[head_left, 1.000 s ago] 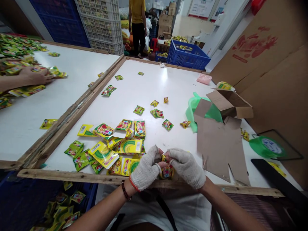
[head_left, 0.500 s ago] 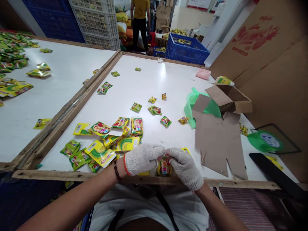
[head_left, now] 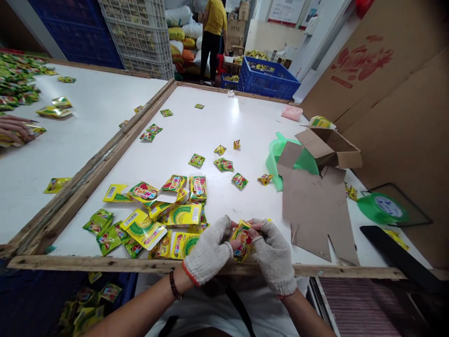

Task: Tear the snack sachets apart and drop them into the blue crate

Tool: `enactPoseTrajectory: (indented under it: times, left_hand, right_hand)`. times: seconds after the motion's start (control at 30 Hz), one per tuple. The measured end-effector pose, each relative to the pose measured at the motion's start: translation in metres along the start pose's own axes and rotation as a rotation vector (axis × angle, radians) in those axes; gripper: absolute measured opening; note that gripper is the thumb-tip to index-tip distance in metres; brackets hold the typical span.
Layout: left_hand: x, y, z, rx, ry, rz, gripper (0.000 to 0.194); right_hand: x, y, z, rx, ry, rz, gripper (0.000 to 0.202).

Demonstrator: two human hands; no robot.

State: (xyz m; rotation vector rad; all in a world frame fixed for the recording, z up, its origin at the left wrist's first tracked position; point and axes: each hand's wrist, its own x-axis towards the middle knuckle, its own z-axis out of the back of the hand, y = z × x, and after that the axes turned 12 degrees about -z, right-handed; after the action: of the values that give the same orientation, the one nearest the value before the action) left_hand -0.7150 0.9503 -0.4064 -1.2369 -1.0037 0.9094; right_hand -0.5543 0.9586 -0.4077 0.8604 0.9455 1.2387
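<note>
Between both gloved hands, near the table's front edge, is a small yellow and green candy box (head_left: 241,240). My left hand (head_left: 214,243) grips its left side with thumb and fingers. My right hand (head_left: 272,250) pinches its right side. Both gloves are white knit, with bare fingertips showing. Left of my hands lies a pile of similar small boxes, among them an upright-facing box (head_left: 198,188) and a yellow box with an open flap (head_left: 143,228). Green candy packets (head_left: 109,238) lie at the pile's left edge.
Loose packets (head_left: 239,180) are scattered ahead. At right are a green plastic scoop (head_left: 275,159), a flattened cardboard piece (head_left: 312,210), an open carton (head_left: 333,140) and green tape (head_left: 382,207). A wooden divider (head_left: 105,159) runs along the left. Another person's hand (head_left: 14,130) touches packages beyond it.
The box has been raised and tilted between my hands, which now grip its sides instead of meeting at its top. Another person's hand has come in at far left. The person behind has shifted right.
</note>
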Motion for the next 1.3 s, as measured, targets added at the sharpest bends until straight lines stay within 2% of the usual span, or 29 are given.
enactPoseTrajectory:
  times: [0.07, 0.17, 0.33, 0.57, 0.73, 0.9, 1.03, 1.13, 1.2, 1.23, 1.3]
  left_hand:
    - [-0.001, 0.0, -0.003, 0.15, -0.006, -0.032, 0.019]
    - [-0.003, 0.003, -0.004, 0.337, -0.029, -0.083, 0.024]
    - [-0.002, 0.006, -0.005, 0.443, -0.017, -0.139, 0.024]
    - [-0.002, 0.008, -0.006, 0.543, 0.041, -0.209, 0.026]
    - [0.0, 0.005, -0.01, 0.574, 0.044, -0.222, 0.017]
    - [0.001, 0.001, -0.009, 0.497, 0.055, -0.2, 0.01]
    - [0.0, 0.004, -0.012, 0.466, 0.027, -0.18, 0.012]
    - [0.005, 0.0, -0.016, 0.377, -0.035, -0.132, 0.03]
    - [0.01, -0.012, -0.01, 0.32, -0.052, -0.139, 0.039]
    - [0.009, -0.02, -0.002, 0.314, -0.023, -0.152, 0.038]
    - [-0.004, -0.039, 0.028, 0.36, 0.057, -0.164, 0.03]
  right_hand:
    - [-0.001, 0.008, 0.006, -0.001, 0.044, -0.021, 0.015]
    - [0.002, 0.016, 0.017, -0.106, 0.09, 0.011, 0.017]
    - [0.011, 0.026, 0.031, -0.246, 0.134, 0.03, 0.019]
    - [0.018, 0.039, 0.044, -0.438, 0.263, 0.117, 0.019]
    - [0.018, 0.043, 0.046, -0.507, 0.262, 0.153, 0.02]
    - [0.02, 0.044, 0.049, -0.525, 0.269, 0.119, 0.019]
    - [0.014, 0.041, 0.046, -0.483, 0.236, 0.149, 0.02]
    - [0.006, 0.039, 0.04, -0.36, 0.223, 0.175, 0.021]
    - [0.004, 0.037, 0.038, -0.283, 0.23, 0.151, 0.024]
    - [0.005, 0.035, 0.038, -0.245, 0.229, 0.121, 0.025]
    - [0.011, 0.029, 0.04, -0.193, 0.216, 0.054, 0.028]
